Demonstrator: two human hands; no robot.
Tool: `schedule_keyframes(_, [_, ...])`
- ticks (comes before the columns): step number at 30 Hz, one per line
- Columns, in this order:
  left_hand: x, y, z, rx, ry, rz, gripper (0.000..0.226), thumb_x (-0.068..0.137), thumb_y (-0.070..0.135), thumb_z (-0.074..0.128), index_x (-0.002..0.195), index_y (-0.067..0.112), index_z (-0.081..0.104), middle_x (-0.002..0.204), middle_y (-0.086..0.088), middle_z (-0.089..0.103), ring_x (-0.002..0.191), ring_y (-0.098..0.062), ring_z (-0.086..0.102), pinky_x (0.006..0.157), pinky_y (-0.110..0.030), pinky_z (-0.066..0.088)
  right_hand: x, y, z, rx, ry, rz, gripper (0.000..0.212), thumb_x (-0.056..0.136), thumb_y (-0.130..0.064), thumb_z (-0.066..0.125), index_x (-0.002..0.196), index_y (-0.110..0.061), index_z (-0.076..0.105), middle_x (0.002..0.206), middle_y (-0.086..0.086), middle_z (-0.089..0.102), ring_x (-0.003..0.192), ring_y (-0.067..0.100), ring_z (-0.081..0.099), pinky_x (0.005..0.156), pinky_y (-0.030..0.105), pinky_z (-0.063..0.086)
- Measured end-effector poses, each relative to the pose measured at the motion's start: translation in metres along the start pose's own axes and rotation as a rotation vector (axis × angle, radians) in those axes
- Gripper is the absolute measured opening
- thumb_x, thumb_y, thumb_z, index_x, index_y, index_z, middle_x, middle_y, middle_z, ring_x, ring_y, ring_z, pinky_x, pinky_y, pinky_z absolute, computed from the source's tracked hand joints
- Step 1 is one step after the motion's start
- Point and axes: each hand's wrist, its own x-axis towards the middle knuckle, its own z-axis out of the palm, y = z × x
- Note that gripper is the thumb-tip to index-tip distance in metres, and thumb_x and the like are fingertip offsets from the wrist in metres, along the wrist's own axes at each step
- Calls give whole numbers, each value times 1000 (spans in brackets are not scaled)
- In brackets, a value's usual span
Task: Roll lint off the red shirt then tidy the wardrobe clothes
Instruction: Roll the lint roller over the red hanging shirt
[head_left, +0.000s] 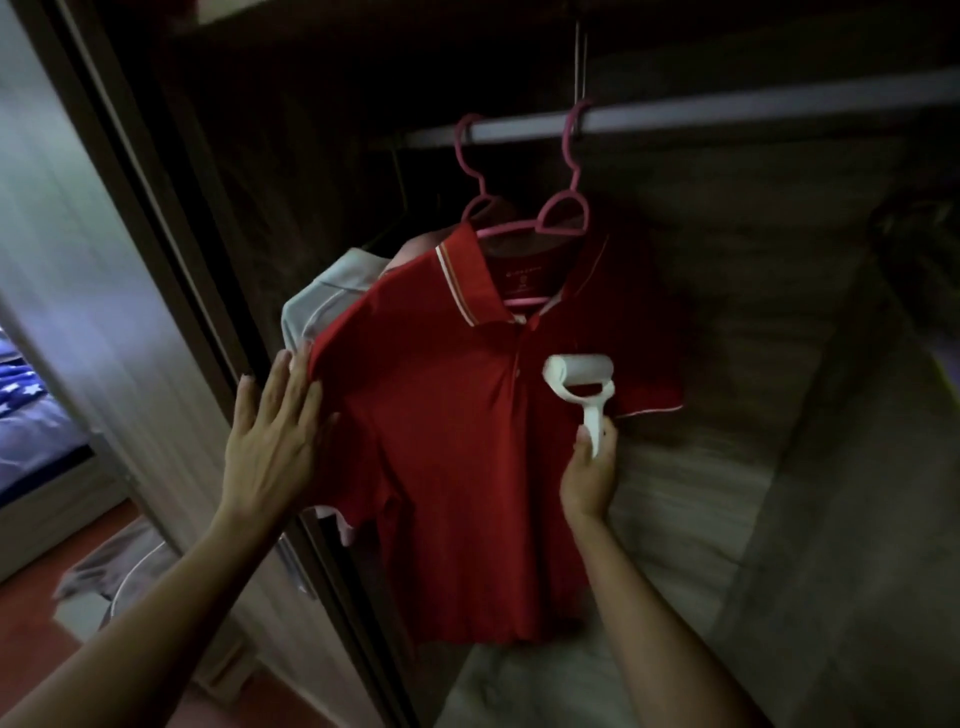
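Observation:
A red polo shirt (457, 441) with a white-striped collar hangs on a pink hanger (563, 218) from the wardrobe rail (727, 111). My right hand (589, 478) grips the handle of a white lint roller (579, 371), whose roll rests on the shirt's chest just right of the placket. My left hand (275, 431) lies flat with spread fingers against the shirt's left sleeve and holds that side. Behind the red shirt hangs a pale grey shirt (332, 291) on a second pink hanger (475, 197).
The wardrobe's dark door frame (171, 291) runs diagonally at the left. A wooden back wall and shelf (701, 519) lie behind and below the shirt. At far left a bed with blue starred bedding (26, 415) and grey cloth on a red floor (119, 566).

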Motion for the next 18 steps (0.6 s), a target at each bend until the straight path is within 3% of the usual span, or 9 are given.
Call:
schedule_keyframes(2, [0, 1, 3, -19, 4, -20, 62, 97, 37, 22, 137, -6, 43, 154, -20, 25, 144, -35, 20, 114, -58, 16, -4, 18, 3, -40, -26, 28, 30, 100, -15, 45, 129, -9, 51, 95, -6, 59, 82, 4, 59, 73, 14, 46])
schedule_keyframes(4, [-2, 1, 7, -37, 2, -44, 62, 97, 39, 22, 138, -4, 41, 157, -18, 19, 145, -34, 17, 115, -57, 13, -13, 57, 3, -88, -27, 104, 28, 99, -14, 47, 126, -8, 54, 100, 1, 61, 93, 22, 63, 82, 36, 51])
schedule_keyframes(5, [-3, 1, 9, -41, 4, -51, 62, 97, 39, 23, 137, -4, 41, 157, -17, 17, 145, -34, 16, 115, -56, 13, -21, 80, 1, -116, -33, 154, 27, 98, -12, 48, 123, -7, 55, 102, 7, 63, 97, 29, 63, 85, 40, 51])
schedule_keyframes(9, [-3, 1, 14, -40, 15, -52, 57, 99, 36, 25, 134, -5, 43, 157, -18, 17, 145, -35, 16, 114, -57, 14, -54, 136, -15, -286, -124, 224, 27, 97, -10, 50, 123, -7, 58, 112, 15, 66, 104, 34, 62, 82, 28, 41])
schedule_keyframes(15, [-4, 4, 15, -72, -3, -73, 58, 99, 36, 22, 137, -5, 38, 158, -19, 13, 146, -34, 11, 115, -55, 8, -41, 91, 0, -152, -54, 19, 30, 100, -19, 46, 129, -12, 51, 107, 0, 63, 95, 11, 59, 83, 24, 47])
schedule_keyframes(18, [-6, 5, 13, -74, -11, -53, 52, 99, 27, 34, 139, -6, 33, 158, -20, 10, 146, -35, 8, 116, -56, 5, -40, 113, 2, -226, -118, 21, 30, 100, -26, 45, 129, -20, 50, 109, -2, 64, 97, 14, 62, 83, 31, 50])
